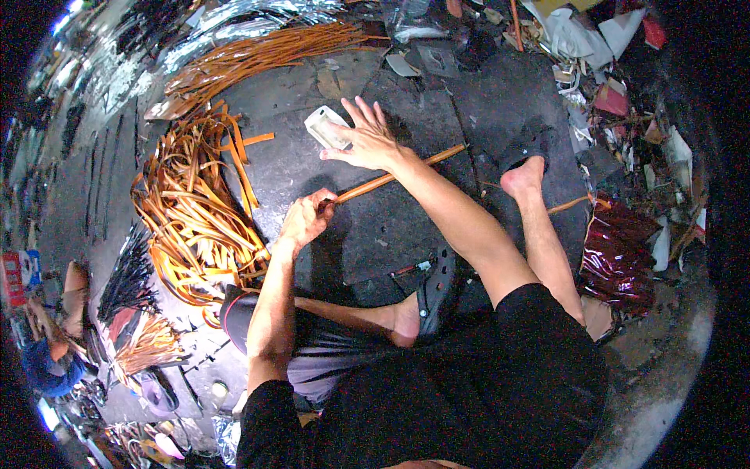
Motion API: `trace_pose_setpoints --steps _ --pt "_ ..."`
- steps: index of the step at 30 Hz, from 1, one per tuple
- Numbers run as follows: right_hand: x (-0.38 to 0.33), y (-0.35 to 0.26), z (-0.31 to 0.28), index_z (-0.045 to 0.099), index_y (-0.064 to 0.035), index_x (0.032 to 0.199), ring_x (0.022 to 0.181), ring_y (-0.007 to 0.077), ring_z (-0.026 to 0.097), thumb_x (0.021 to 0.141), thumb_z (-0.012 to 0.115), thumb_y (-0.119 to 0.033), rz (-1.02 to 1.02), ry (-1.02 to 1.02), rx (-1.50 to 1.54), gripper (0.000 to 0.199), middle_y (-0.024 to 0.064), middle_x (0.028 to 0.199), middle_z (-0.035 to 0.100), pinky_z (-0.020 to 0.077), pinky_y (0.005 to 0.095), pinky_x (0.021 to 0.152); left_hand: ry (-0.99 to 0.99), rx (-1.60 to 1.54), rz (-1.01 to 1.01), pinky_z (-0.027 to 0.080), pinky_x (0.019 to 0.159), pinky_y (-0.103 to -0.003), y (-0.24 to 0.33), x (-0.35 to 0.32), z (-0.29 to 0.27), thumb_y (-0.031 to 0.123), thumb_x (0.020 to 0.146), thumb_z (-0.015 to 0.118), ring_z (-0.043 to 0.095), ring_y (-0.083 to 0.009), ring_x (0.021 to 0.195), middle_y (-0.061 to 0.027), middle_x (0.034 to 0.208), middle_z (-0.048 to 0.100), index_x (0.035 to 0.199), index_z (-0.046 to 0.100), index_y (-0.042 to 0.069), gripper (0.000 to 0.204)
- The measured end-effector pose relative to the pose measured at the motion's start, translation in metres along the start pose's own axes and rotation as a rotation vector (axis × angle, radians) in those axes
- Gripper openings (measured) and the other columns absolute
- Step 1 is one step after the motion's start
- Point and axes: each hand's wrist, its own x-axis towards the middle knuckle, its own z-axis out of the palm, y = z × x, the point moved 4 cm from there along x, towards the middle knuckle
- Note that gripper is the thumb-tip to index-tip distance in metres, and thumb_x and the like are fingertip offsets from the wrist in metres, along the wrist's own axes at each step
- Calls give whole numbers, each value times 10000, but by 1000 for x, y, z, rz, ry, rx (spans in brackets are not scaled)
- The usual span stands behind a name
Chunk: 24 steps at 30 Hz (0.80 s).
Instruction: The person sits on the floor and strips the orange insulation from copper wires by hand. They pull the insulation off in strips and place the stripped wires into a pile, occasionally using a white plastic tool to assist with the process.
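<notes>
My left hand (306, 220) is closed round the near end of a long, narrow orange-brown strip (444, 155). The strip runs up to the right over the dark work surface and passes beneath my right forearm. My right hand (367, 142) is spread wide, fingers apart, above the surface. Beside its thumb and palm sits a small white rectangular dish (319, 125) with something pale inside; whether the hand touches it I cannot tell. Left of my left hand lies a large tangled heap of glossy orange-brown strips (195, 211).
A bundle of straight orange-brown strips (266, 51) lies along the far side. At the right rests a dark red stack of strips (617, 254). Scraps (609, 102) cover the far right. My feet, one in a dark clog (436, 293), flank the work surface (383, 242).
</notes>
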Motion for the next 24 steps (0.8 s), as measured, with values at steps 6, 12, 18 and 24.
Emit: trace_pose_setpoints --steps 6,12,18,24 --pt "-1 -5 -13 619 -249 1268 1434 410 115 795 557 -699 -76 75 -32 655 214 1535 229 59 571 1144 4 75 8 530 731 -433 15 1 -4 94 831 582 670 -366 837 -163 907 689 1049 633 127 227" --pt "-10 1 0 655 -79 934 1383 433 238 804 676 -545 -115 195 209 485 219 1397 420 180 535 1125 101 106 169 523 774 -448 14 2 0 53 852 548 641 -378 894 -143 969 657 1100 626 147 276" --pt "-122 88 -31 563 -116 1248 892 239 633 968 545 -246 371 463 712 309 110 966 638 533 402 789 98 102 126 518 736 -429 20 -1 -4 40 855 543 646 -360 850 -141 942 644 1110 628 139 287" --pt "-209 145 -38 233 -275 1511 577 138 591 1006 418 -191 787 151 1013 544 102 780 622 528 283 510 75 48 109 519 765 -387 15 -1 -7 50 870 568 663 -341 919 -161 978 673 1096 637 127 249"
